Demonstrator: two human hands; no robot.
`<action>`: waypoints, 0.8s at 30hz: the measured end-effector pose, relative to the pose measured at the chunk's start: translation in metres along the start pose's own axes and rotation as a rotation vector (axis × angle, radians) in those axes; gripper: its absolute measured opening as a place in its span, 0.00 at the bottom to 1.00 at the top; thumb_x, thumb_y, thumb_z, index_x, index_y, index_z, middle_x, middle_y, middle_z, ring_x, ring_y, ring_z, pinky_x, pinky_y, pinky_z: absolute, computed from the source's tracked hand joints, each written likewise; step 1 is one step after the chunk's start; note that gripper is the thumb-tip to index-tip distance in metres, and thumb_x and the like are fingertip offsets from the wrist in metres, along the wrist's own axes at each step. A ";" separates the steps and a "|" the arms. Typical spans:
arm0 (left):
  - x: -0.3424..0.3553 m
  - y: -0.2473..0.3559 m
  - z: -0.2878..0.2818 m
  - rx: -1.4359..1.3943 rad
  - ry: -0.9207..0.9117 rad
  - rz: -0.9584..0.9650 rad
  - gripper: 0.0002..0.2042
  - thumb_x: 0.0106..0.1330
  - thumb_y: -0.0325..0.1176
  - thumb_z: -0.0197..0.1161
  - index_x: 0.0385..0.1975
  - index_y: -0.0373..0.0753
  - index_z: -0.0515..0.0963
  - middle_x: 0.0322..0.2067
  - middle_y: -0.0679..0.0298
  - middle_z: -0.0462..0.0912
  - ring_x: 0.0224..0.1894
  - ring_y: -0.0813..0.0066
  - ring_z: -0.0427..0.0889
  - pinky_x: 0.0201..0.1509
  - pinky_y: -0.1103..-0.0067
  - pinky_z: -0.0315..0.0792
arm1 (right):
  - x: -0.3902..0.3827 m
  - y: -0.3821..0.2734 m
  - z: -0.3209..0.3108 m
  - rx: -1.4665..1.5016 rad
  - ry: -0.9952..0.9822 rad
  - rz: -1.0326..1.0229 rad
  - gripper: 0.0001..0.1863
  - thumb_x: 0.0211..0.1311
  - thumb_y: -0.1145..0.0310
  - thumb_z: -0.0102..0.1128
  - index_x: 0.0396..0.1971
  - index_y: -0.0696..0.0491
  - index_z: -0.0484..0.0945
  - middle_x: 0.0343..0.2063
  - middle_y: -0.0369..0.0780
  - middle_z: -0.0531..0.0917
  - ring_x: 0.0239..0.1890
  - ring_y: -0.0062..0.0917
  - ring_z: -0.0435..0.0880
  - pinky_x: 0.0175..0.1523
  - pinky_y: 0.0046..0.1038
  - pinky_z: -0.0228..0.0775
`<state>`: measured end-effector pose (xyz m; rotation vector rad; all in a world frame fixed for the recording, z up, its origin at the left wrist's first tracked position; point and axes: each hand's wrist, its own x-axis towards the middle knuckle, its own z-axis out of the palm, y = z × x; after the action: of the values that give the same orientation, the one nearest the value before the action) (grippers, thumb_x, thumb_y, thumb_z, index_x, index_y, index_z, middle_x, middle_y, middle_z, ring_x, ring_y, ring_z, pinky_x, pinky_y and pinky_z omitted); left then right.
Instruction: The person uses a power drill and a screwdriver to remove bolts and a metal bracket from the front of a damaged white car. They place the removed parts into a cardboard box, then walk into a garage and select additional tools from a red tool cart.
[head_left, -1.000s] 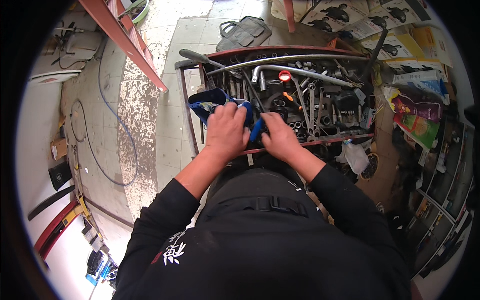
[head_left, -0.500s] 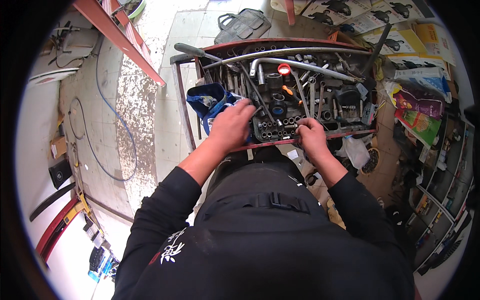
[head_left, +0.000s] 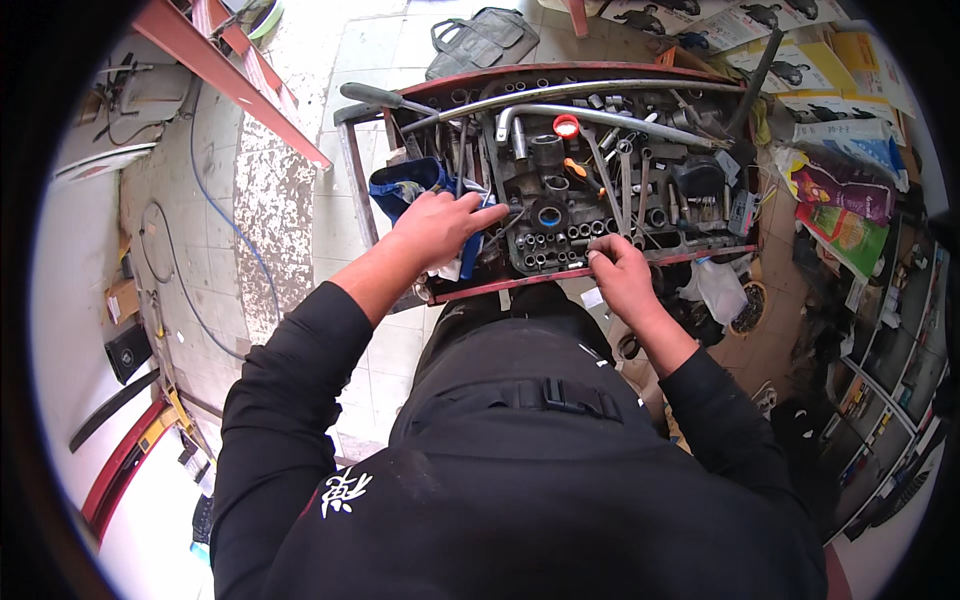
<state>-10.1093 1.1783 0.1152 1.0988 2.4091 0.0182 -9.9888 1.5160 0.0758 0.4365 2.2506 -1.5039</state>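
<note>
As left hand (head_left: 438, 230) overlaps bag (head_left: 432, 174), right hand (head_left: 622, 278), perhaps touching sockets (head_left: 573, 232)

bag (head_left: 425, 172): blue, white | tray rim (head_left: 475, 291): red | sockets (head_left: 540, 240): silver | handle (head_left: 574, 168): orange | sleeves (head_left: 300, 350): black

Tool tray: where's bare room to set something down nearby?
Floor tiles between the tray and the blue hose look bare. Inside, sockets, wrenches, bars, the left hand and the right hand crowd it; plastic packages crowd its right side.

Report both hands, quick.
Left hand: over the blue bag; grip hidden, cannot tell.
Right hand: at the small sockets; whether it holds one cannot be told.
</note>
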 end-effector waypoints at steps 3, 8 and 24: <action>-0.005 -0.001 -0.001 -0.011 -0.006 -0.018 0.31 0.69 0.28 0.67 0.73 0.59 0.75 0.49 0.61 0.84 0.47 0.56 0.90 0.52 0.62 0.80 | 0.002 -0.010 0.000 -0.123 0.045 -0.072 0.10 0.76 0.70 0.65 0.49 0.60 0.84 0.32 0.39 0.87 0.36 0.23 0.85 0.45 0.31 0.80; 0.006 0.022 -0.006 -0.115 0.087 -0.260 0.21 0.67 0.35 0.72 0.60 0.50 0.78 0.46 0.57 0.85 0.45 0.52 0.92 0.48 0.56 0.83 | 0.028 -0.044 0.018 -0.374 0.075 -0.069 0.18 0.73 0.61 0.69 0.51 0.60 0.83 0.43 0.51 0.91 0.47 0.49 0.91 0.55 0.45 0.83; 0.039 0.028 0.014 -0.361 0.245 -0.634 0.24 0.64 0.32 0.73 0.58 0.42 0.72 0.53 0.48 0.76 0.50 0.41 0.89 0.52 0.52 0.85 | 0.047 -0.067 0.069 -0.358 -0.096 -0.201 0.22 0.64 0.56 0.79 0.38 0.60 0.80 0.32 0.51 0.87 0.36 0.49 0.88 0.45 0.46 0.80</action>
<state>-10.1050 1.2227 0.0921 0.1576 2.7205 0.3753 -10.0509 1.4289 0.0834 0.0324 2.4744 -1.1416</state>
